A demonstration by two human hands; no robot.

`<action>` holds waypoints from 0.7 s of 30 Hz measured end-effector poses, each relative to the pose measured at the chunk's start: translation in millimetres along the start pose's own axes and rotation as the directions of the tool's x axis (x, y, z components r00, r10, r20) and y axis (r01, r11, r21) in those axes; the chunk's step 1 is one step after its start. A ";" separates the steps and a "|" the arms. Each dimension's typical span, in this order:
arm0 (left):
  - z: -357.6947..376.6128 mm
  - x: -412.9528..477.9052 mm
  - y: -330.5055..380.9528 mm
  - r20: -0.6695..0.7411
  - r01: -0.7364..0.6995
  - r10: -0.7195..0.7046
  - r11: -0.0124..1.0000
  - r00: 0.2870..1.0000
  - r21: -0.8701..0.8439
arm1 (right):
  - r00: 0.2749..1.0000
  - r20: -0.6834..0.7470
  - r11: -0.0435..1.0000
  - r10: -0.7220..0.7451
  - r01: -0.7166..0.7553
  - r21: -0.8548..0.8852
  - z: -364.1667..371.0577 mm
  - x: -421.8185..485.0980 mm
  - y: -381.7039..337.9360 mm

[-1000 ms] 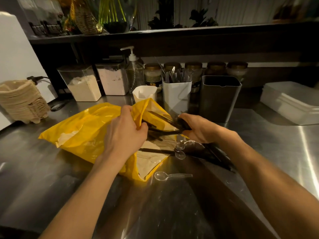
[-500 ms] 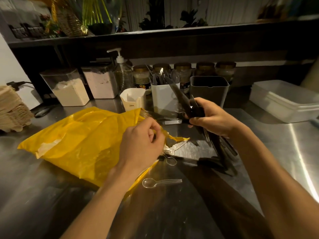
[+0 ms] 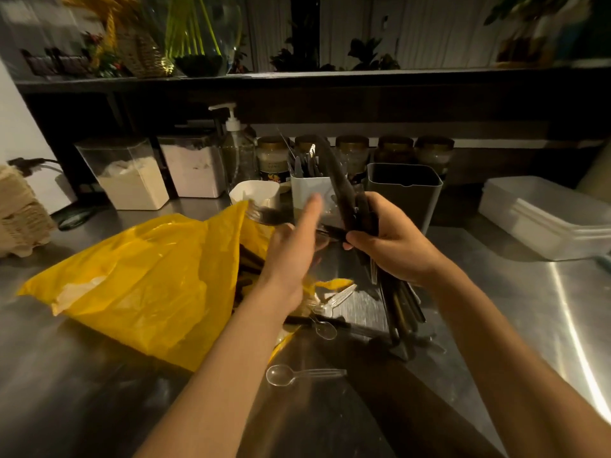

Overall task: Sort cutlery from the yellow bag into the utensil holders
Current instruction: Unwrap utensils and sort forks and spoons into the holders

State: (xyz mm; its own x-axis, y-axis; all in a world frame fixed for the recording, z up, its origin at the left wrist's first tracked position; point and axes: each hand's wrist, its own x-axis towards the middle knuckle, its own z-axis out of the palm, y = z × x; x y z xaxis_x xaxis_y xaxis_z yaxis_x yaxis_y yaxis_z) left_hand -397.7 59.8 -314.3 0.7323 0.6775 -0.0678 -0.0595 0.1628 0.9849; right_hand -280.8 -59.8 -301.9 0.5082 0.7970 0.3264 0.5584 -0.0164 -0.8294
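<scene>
right hand (image 3: 393,249): fingers curled round black cutlery bundle (image 3: 344,193)
left hand (image 3: 291,256): fingers straight, blurred, over yellow bag (image 3: 148,285) mouth
white holder (image 3: 304,193): behind hands, beside dark holder (image 3: 405,196)

Bright yellow bag (image 3: 142,285), black cutlery (image 3: 347,200), a clear spoon (image 3: 281,375), white holder (image 3: 309,193) beside grey holder (image 3: 406,193), steel-grey table (image 3: 496,292).

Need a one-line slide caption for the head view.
Right hand grips a bundle of black cutlery; left hand open by the yellow bag; white holder and dark holder behind.
</scene>
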 end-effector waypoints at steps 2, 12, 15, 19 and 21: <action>9.7 6.3 7.5 -0.069 -0.019 -0.003 0.950 0.998 -0.311 | 0.999 0.035 1.000 -0.020 0.020 0.007 0.1 -0.7 -4.8; 10.5 10.1 -6.9 -0.188 -0.418 0.395 0.903 0.899 -0.102 | 0.990 -0.133 0.995 -0.047 0.058 0.079 -11.1 -1.5 -0.8; 13.5 -6.9 -15.0 0.131 -0.415 0.405 0.908 0.905 0.058 | 0.943 -0.291 0.959 -0.163 0.221 0.179 5.9 -0.5 -4.4; 15.9 -13.5 -33.6 0.410 -0.468 0.362 0.861 0.837 0.197 | 0.902 -0.367 0.941 -0.227 0.301 0.156 30.9 -0.4 -4.8; 16.2 -10.0 -44.4 0.400 -0.499 0.389 0.838 0.830 0.221 | 0.884 -0.376 0.937 -0.278 0.335 0.096 35.2 -1.3 -1.1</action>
State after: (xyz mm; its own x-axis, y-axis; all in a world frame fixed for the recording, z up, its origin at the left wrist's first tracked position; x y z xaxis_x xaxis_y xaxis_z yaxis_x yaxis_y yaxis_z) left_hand -391.4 34.2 -354.8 0.8561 0.3385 0.3906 -0.2657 -0.3600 0.8943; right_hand -305.1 -39.5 -317.3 0.5405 0.4824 0.6893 0.6308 0.3098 -0.7114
